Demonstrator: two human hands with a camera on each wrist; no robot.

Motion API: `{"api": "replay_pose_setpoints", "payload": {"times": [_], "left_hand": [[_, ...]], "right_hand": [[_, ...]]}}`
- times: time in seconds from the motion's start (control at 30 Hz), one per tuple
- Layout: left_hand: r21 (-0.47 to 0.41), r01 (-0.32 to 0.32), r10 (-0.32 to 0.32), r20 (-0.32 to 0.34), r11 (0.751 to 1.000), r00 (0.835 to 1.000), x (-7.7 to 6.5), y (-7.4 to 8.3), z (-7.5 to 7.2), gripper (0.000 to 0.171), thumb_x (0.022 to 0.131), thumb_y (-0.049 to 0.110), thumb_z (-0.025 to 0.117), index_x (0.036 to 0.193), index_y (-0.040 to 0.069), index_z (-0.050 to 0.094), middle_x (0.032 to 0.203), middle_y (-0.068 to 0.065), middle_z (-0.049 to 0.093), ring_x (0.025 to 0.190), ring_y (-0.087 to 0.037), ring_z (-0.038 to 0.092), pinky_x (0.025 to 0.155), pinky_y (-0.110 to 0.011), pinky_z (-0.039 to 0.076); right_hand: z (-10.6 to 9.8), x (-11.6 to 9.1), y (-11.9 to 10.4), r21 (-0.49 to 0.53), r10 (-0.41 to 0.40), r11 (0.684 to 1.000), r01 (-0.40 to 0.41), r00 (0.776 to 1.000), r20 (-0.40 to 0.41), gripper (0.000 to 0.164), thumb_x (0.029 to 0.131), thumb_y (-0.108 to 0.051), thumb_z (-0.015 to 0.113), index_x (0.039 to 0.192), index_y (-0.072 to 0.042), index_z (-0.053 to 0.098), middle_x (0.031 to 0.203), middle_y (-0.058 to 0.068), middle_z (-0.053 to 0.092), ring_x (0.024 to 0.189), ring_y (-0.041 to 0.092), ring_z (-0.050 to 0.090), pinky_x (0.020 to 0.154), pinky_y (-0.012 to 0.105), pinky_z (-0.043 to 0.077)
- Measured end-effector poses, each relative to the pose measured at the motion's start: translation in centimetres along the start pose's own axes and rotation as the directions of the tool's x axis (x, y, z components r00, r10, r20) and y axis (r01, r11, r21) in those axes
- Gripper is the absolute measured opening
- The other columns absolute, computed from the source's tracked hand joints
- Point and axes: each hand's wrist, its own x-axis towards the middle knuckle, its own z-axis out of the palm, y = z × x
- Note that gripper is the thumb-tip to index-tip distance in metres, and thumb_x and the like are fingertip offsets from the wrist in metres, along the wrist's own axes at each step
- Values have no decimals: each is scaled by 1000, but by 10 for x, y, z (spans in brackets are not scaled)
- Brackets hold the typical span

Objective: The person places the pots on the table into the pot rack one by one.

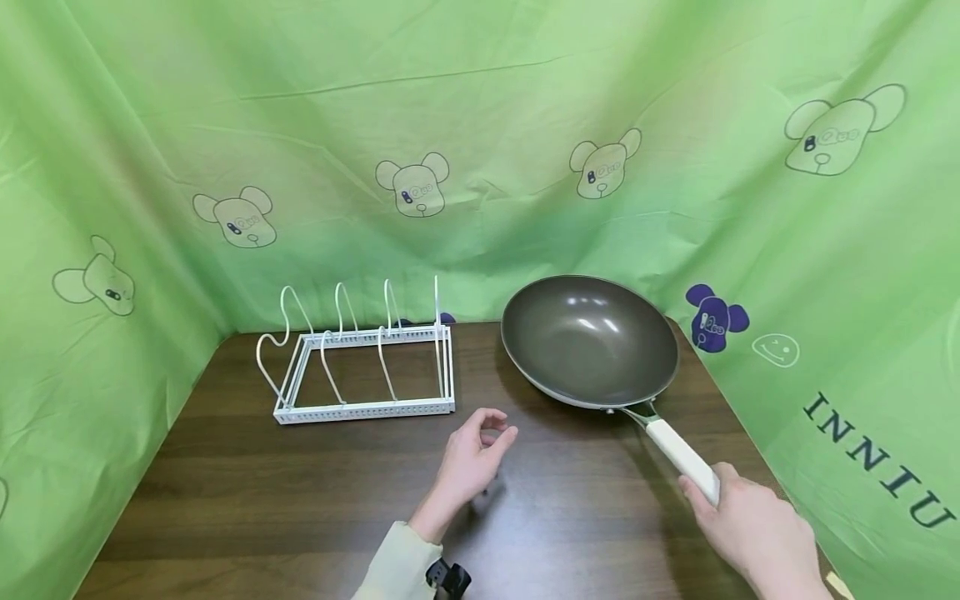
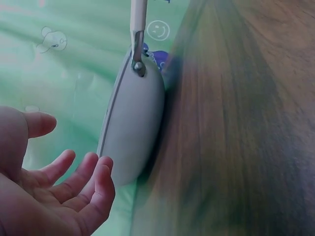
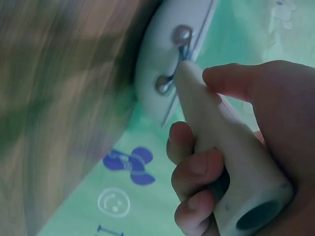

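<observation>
A frying pan (image 1: 588,342) with a dark inside and a pale handle (image 1: 684,458) is at the right of the table in the head view. My right hand (image 1: 757,525) grips the end of that handle, fingers wrapped beneath it and thumb along the top, as the right wrist view shows. The pan's light outer side (image 2: 133,118) and a handle rivet show in the left wrist view. Left of the pan, my left hand (image 1: 474,458) hovers over the table with loosely bent fingers and nothing in them. A white wire rack (image 1: 363,412) stands beyond it to the left.
The brown wooden table (image 1: 300,492) carries the rack at its back left. A green curtain (image 1: 495,100) printed with bear heads hangs close behind the table and along both sides. A dark wrist strap (image 1: 447,577) sits at my left sleeve.
</observation>
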Motion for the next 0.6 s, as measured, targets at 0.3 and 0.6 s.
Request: {"api": "replay_pose_setpoints", "payload": {"times": [0.3, 0.6], "left_hand": [[-97, 50, -45, 52, 994, 998, 20, 3, 13, 29, 96, 32, 68, 115, 9, 67, 104, -4, 73, 86, -19, 71, 73, -30, 54], [-260, 228, -164, 247, 938, 955, 31, 18, 39, 43, 98, 33, 65, 126, 2, 58, 115, -16, 70, 90, -30, 70, 68, -42, 58]], "right_hand": [[7, -5, -19, 150, 9, 988, -26, 994, 111, 64, 102, -56, 46, 132, 0, 53, 90, 17, 65, 70, 31, 58, 52, 43, 41], [16, -12, -35, 450, 28, 884, -131, 973, 227, 61, 104, -37, 54, 146, 4, 36, 80, 8, 58, 53, 19, 57, 50, 35, 48]]}}
